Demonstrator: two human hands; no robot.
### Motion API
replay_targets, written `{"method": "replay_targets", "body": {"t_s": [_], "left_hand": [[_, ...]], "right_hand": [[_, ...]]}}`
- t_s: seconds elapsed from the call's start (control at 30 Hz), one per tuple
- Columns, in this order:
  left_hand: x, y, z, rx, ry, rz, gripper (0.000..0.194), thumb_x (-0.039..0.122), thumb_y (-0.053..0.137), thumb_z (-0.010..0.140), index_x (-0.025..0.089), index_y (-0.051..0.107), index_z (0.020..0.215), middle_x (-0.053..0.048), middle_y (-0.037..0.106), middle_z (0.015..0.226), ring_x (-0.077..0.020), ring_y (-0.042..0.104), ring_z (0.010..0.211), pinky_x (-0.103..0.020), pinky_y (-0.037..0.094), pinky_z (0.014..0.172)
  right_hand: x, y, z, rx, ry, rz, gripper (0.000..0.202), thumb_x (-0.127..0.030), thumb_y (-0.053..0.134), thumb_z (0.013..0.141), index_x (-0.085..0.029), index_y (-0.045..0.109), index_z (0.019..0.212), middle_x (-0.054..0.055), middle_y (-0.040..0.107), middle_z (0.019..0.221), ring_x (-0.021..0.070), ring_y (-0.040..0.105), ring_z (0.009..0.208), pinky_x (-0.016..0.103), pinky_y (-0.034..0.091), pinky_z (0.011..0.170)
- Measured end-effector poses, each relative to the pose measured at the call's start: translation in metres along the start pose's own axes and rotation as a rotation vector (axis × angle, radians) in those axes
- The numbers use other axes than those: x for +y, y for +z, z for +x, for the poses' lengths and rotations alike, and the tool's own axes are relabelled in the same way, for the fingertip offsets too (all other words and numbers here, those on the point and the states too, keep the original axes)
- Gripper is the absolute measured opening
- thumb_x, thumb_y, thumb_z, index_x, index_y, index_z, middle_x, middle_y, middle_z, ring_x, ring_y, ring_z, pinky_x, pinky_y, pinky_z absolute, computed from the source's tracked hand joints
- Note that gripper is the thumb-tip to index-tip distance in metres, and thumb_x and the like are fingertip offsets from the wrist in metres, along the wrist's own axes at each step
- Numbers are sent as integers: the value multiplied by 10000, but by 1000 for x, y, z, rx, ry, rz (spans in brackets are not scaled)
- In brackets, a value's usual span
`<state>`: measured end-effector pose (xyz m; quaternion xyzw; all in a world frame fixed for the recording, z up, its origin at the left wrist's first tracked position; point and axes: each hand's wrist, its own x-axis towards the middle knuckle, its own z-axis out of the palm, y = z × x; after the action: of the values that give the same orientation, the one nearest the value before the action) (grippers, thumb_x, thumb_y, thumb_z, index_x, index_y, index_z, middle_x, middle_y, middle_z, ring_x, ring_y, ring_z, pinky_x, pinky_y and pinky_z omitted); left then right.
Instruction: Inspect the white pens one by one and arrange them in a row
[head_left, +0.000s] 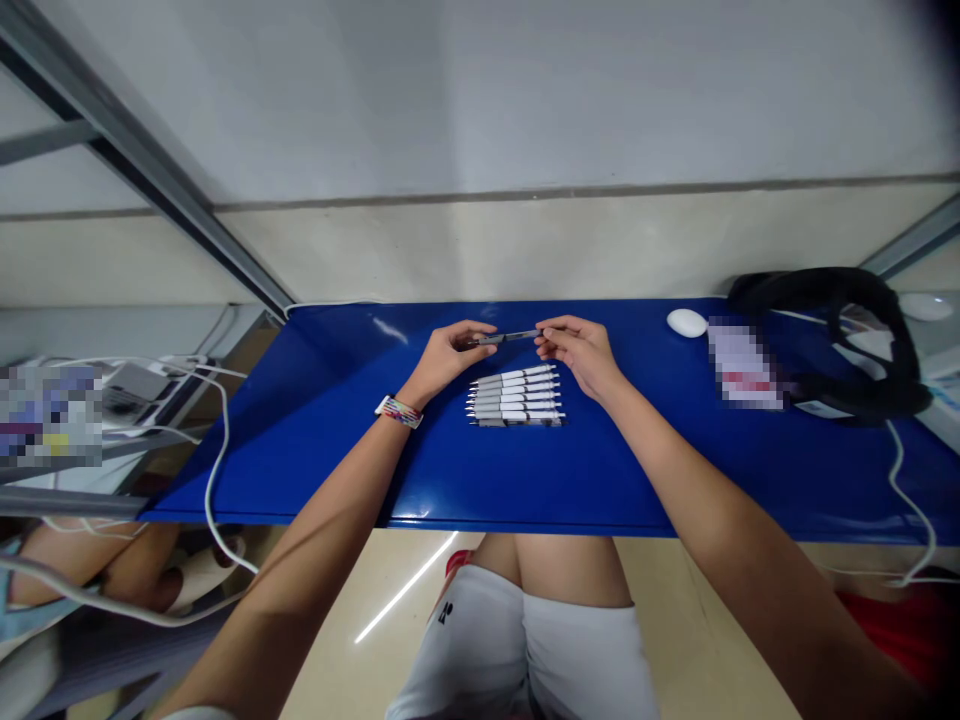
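Note:
Between my two hands a dark pen (514,337) is held roughly level, a little above the blue table (322,440). My left hand (454,353) pinches its left end between thumb and fingers. At the other end, the fingertips of my right hand (579,350) close on it. Just below lies a row of several white and grey pens (517,392), side by side with their tips to the left. Nearest to me in that row is a darker pen (517,422).
A white computer mouse (686,322) and a blurred-out packet (744,365) lie on the right. Beside them is a black headset-like strap (900,350) with a white cable (896,460). More cables (217,470) hang at the left edge. A person's legs (97,570) show at far left.

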<state>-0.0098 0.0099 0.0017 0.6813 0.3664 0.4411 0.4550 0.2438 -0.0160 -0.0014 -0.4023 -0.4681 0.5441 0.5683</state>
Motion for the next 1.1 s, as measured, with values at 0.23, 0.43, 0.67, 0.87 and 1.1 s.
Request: {"method": "replay_targets", "body": {"t_s": [0.23,0.43,0.67,0.87,1.1], "left_hand": [[2,-1,-1,46,-26,72,286,450,819,884,174,841,954,-76,814,896,-185,713,818,-331,557,824],[2,1,0,79,18,49,282,426,841,870,192,862,1027,-85,832,970,-213,747,913,-351,574,885],[1,3,2,134,6,-57,340,418,884,825,194,854,1079,-85,830,993,-206,749,907,-359,587,887],[5,4,1,131,8,-60,314,395,895,812,192,860,1050,-84,830,984,-196,738,888,-351,583,871],[6,6,0,121,6,-60,304,394,910,796,207,863,1030,-75,833,975,-196,734,880,-349,581,852]], "right_hand": [[0,1,-1,17,-12,-30,240,-351,893,758,-201,827,934,65,772,818,187,708,721,373,597,739],[-4,1,-2,14,28,-1,243,-320,877,756,-191,822,954,69,764,829,190,699,741,367,591,752],[-15,1,-3,-141,247,355,361,-418,692,873,-202,794,1144,94,776,970,196,663,795,303,538,621],[-13,4,-4,-107,228,422,241,-322,747,850,-209,771,1060,39,707,841,136,595,716,248,495,588],[-14,6,-6,-101,171,404,235,-371,749,872,-227,737,1058,19,651,814,130,565,699,255,514,623]]}}
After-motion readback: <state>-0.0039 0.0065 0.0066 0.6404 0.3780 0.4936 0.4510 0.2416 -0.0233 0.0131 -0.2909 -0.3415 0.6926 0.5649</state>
